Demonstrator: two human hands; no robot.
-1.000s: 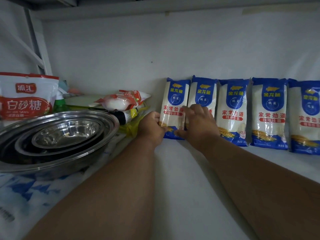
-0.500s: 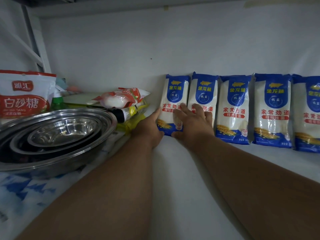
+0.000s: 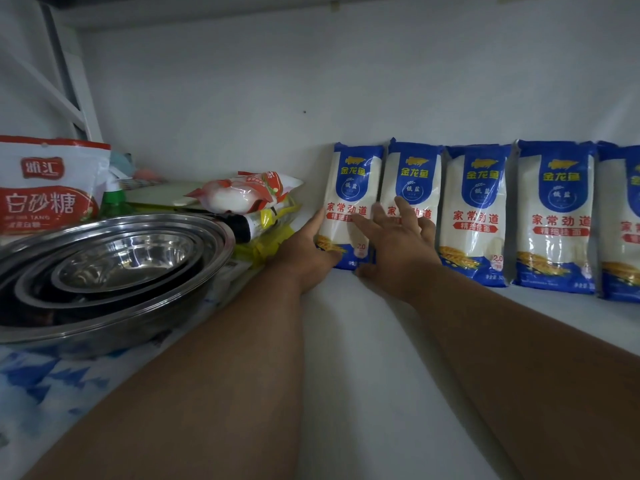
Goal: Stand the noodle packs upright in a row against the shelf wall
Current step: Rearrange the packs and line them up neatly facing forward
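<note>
1. We count five noodle packs standing upright in a row against the shelf wall (image 3: 242, 98); the fifth is cut off by the edge of the view, so we cannot tell whether more follow.
2. The leftmost pack (image 3: 353, 188) is the one in hand. It stands just beside the second pack (image 3: 414, 181), and both lean back on the shelf wall.
3. Our left hand (image 3: 308, 251) lies along the outer edge of the leftmost pack, away from the second pack, fingers fairly straight and touching the wrapper rather than curling round it.
4. Our right hand (image 3: 398, 244) is spread wide, fingers straight, flat on the fronts of the leftmost pack and the second pack, gripping nothing.
5. We judge the task nearly done: what seems left is squaring this last pack against its neighbour and letting go. No loose pack lies on the bare shelf (image 3: 363, 341) in front of the row.
6. The packs are flat, tall rectangles in glossy crinkled film, white in the middle with blue bands at top and bottom and red lettering. They look stiff enough to stand, yet slippery.
7. Beyond the leftmost pack, away from the row, sit nested steel bowls (image 3: 114, 271), shiny and round, a soft red-and-white sugar bag (image 3: 48, 188) and a heap of plastic packets (image 3: 249, 199).
</note>
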